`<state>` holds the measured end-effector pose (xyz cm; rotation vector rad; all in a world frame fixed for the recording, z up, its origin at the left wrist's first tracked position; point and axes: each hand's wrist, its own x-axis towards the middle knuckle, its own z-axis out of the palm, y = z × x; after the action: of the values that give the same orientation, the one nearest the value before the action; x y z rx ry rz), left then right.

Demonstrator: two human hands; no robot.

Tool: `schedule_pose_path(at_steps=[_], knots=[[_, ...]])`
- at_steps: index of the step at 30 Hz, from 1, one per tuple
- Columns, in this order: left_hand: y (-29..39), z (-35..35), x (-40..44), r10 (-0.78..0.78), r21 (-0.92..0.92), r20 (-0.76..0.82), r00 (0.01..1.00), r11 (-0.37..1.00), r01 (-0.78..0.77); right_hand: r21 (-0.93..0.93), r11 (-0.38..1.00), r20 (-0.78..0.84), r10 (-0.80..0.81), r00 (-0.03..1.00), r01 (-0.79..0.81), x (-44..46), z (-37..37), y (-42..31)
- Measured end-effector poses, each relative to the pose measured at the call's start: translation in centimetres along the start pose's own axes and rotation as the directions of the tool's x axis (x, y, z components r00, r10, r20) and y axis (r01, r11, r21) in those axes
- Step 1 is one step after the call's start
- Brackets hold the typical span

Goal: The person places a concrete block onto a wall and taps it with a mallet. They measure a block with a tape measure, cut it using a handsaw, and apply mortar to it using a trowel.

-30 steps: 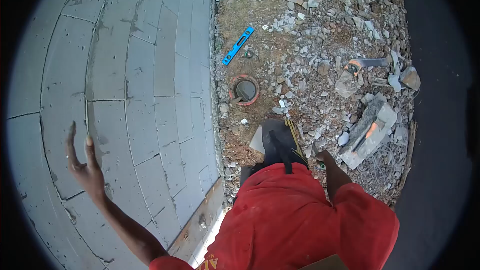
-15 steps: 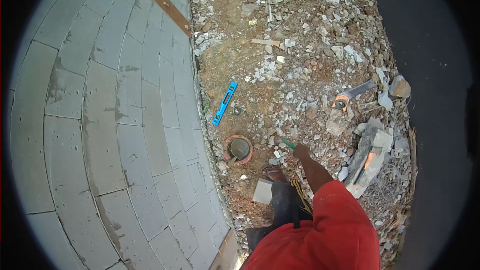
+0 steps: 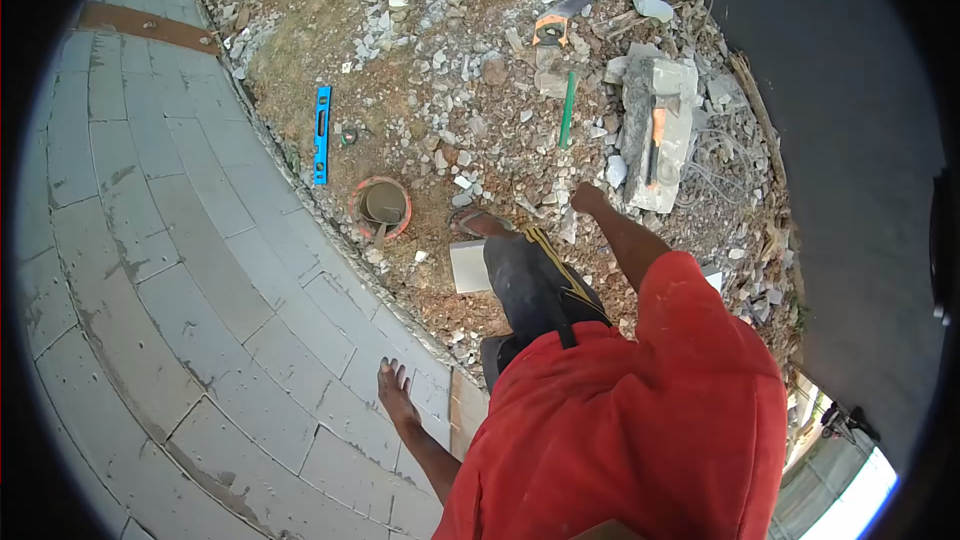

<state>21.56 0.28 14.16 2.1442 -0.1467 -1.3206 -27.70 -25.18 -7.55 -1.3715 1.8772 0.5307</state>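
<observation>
While the left hand [image 3: 397, 390] is being held out with its fingers spread beside the block wall [image 3: 270, 330], the right hand [image 3: 590, 198] is being held low over the rubble ground [image 3: 300, 50], its fingers seemingly curled; whether anything is being pinched there cannot be told, nor whether the wall is being touched by the left palm. The green strip [image 3: 568, 110] is being seen just beyond the right hand and apart from it, toward the ground's right edge; whether it is being borne by the stones cannot be told. Nearer that edge, an orange-handled tool [image 3: 657, 135] is being carried by the grey block [image 3: 680, 90]. Toward the left edge, along the wall, the blue level [image 3: 321, 135] is being borne by the ground, and the orange-rimmed bucket [image 3: 406, 218] is being seen between it and the foot [image 3: 480, 223].

As a judgement, the right arm's reach is being served best by a loose wrist and firm footing, since loose stones could shift underfoot. Handling of the strip is being made safest near its middle, with both ends clear of sharp rubble, while balance is being helped by the spread left hand
</observation>
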Motion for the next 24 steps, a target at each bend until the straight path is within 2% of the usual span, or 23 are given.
schedule_pose_path(at_steps=[1, 2, 3, 4, 5, 7, 9, 10, 11, 12, 14, 16, 17, 18, 19, 20, 21, 22, 23, 24], knots=[[-1.0, 0.6, -0.2, -0.022, -0.028, 0.046, 0.999, 0.999, 0.023, -0.014, 0.998, 0.047, -0.062, 0.997, 0.063, -2.5, 3.5, 1.9], [-3.0, 1.2, 0.0, -0.073, -0.04, 0.08, 0.994, 0.996, 0.076, 0.203, 0.976, 0.194, 0.044, 0.98, -0.084, -5.5, 6.3, 2.7], [-5.8, 1.5, 0.4, -0.1, -0.021, 0.131, 0.986, 0.994, 0.104, 0.373, 0.89, 0.358, 0.121, 0.926, -0.26, -8.5, 8.7, 3.6], [-7.9, 2.2, 0.1, -0.13, 0.018, 0.171, 0.977, 0.991, 0.129, 0.461, 0.81, 0.454, 0.135, 0.881, -0.362, -11.0, 10.5, 4.1], [-10.7, 3.0, -0.5, -0.154, 0.049, 0.213, 0.965, 0.988, 0.146, 0.518, 0.785, 0.475, 0.067, 0.877, -0.34, -13.3, 11.9, 4.4], [-18.9, 4.2, -0.7, -0.091, 0.112, 0.214, 0.973, 0.991, 0.068, 0.629, 0.702, 0.52, -0.06, 0.852, -0.334, -17.3, 13.2, 4.4], [-25.1, 5.8, -2.4, 0.059, 0.468, 0.315, 0.947, 0.858, -0.209, 0.698, 0.655, 0.513, -0.179, 0.839, -0.288, -19.7, 12.5, 3.2], [-27.6, 6.5, -3.9, 0.077, 0.576, 0.36, 0.93, 0.766, -0.287, 0.724, 0.637, 0.506, -0.227, 0.832, -0.267, -20.8, 11.8, 2.7], [-29.9, 6.8, -5.6, 0.054, 0.619, 0.393, 0.918, 0.722, -0.308, 0.745, 0.622, 0.492, -0.271, 0.827, -0.24, -21.9, 11.2, 2.2], [-32.1, 7.0, -7.3, -0.024, 0.599, 0.403, 0.915, 0.762, -0.244, 0.762, 0.611, 0.481, -0.31, 0.82, -0.215, -23.0, 10.4, 1.6], [-34.9, 6.9, -11.0, -0.193, 0.513, 0.418, 0.888, 0.856, -0.056, 0.779, 0.606, 0.456, -0.374, 0.807, -0.16, -24.3, 8.5, -0.3], [-35.5, 6.4, -13.7, -0.272, 0.354, 0.462, 0.844, 0.929, 0.106, 0.778, 0.613, 0.472, -0.422, 0.774, -0.14, -24.9, 7.3, -2.9], [-34.4, 5.9, -14.5, -0.269, 0.24, 0.494, 0.827, 0.956, 0.167, 0.771, 0.619, 0.489, -0.425, 0.762, -0.15, -25.0, 6.8, -3.7], [-32.6, 5.2, -15.0, -0.248, 0.116, 0.523, 0.815, 0.968, 0.22, 0.723, 0.645, 0.585, -0.377, 0.718, -0.25, -24.1, 6.6, -4.2], [-30.1, 4.3, -15.0, -0.147, -0.112, 0.518, 0.843, 0.965, 0.237, 0.67, 0.738, 0.511, -0.378, 0.772, -0.082, -25.2, 5.6, -6.2], [-27.7, 3.4, -15.4, -0.026, -0.361, 0.475, 0.88, 0.906, 0.221, 0.586, 0.808, 0.432, -0.375, 0.82, 0.061, -26.3, 3.9, -8.8], [-25.3, 2.8, -16.4, 0.136, -0.65, 0.323, 0.936, 0.751, 0.115, 0.585, 0.803, 0.452, -0.435, 0.779, 0.109, -22.9, 5.3, -10.0], [-22.7, 2.2, -17.4, 0.291, -0.86, 0.155, 0.944, 0.51, -0.016, 0.712, 0.655, 0.345, -0.641, 0.686, 0.254, -19.9, 7.2, -12.0], [-21.9, 1.9, -16.2, 0.287, -0.816, -0.055, 0.956, 0.539, -0.209, 0.705, 0.678, 0.278, -0.534, 0.799, 0.208, -26.5, 3.3, -16.0], [-23.1, 1.3, -13.5, 0.214, -0.734, -0.143, 0.966, 0.632, -0.249, 0.792, 0.594, 0.27, -0.547, 0.793, 0.14, -23.6, 4.9, -18.4]])
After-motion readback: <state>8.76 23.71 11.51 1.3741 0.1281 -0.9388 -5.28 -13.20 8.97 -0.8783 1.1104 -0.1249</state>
